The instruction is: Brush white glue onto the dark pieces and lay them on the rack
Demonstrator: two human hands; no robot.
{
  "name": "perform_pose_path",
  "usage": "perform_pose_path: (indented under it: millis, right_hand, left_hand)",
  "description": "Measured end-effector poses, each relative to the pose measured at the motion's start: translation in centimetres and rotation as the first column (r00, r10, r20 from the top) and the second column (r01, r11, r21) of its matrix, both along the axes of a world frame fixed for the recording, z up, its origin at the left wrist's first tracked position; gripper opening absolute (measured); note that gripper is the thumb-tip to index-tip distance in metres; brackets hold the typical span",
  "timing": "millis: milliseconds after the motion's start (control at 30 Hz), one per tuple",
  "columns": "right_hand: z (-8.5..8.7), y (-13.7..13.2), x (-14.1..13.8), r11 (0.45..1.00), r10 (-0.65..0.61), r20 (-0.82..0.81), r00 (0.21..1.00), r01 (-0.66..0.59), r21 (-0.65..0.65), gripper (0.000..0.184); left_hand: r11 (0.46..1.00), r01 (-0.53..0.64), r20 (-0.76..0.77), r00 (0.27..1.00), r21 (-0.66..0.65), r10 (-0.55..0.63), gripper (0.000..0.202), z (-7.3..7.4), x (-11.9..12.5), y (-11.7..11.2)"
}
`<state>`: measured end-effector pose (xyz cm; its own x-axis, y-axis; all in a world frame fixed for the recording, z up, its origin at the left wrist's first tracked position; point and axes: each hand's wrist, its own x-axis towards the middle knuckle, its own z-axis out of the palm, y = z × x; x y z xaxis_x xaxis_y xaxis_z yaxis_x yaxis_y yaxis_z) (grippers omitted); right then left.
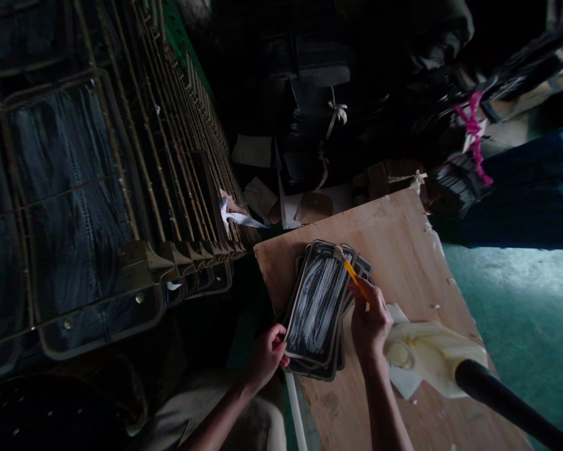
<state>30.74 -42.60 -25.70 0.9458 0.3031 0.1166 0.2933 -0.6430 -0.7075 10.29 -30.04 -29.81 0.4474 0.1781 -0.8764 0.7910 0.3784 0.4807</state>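
Note:
A stack of dark rounded rectangular panels [316, 307] lies on a plywood board [403, 250]; the top one is streaked with wet white glue. My left hand [265, 357] grips the near left corner of the stack, fingers curled round its edge. My right hand [370, 322] is closed on a thin orange-handled brush [354, 275], whose tip rests on the far right corner of the top panel.
A cream glue pot [426, 357] with a dark handle stands on paper right of my right hand. Rows of wire racks [121, 188] holding dark panels fill the left. Dark bundles tied with pink string [471, 134] lie beyond the board. Green floor at right.

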Motion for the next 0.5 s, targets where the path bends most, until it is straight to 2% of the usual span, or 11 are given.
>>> perform_pose_path:
  millis: [167,300,400,500]
  right_hand:
    - [0.9,-0.7,-2.3,0.992,0.018,0.024,1.0,-0.015,-0.127,0.023]
    - [2.3,-1.6,-6.9,0.976,0.053,-0.078,0.996,-0.068,-0.208,0.023]
    - [3.7,-2.9,-10.7,0.97,0.099,-0.221,0.97,-0.144,-0.197,0.023]
    - [5.3,-3.4,-12.0,0.969,0.16,-0.33,0.931,-0.212,-0.128,0.023]
  left_hand:
    - [1.0,0.005,-0.017,1.0,-0.001,-0.005,0.014,0.0,0.0,0.0]
    - [1.0,0.008,-0.013,1.0,0.012,-0.008,0.013,0.2,0.1,0.1]
    - [1.0,0.005,0.013,1.0,0.016,-0.006,0.015,0.4,0.1,0.2]
    - [1.0,-0.009,0.012,1.0,0.007,0.009,0.017,0.5,0.0,0.2]
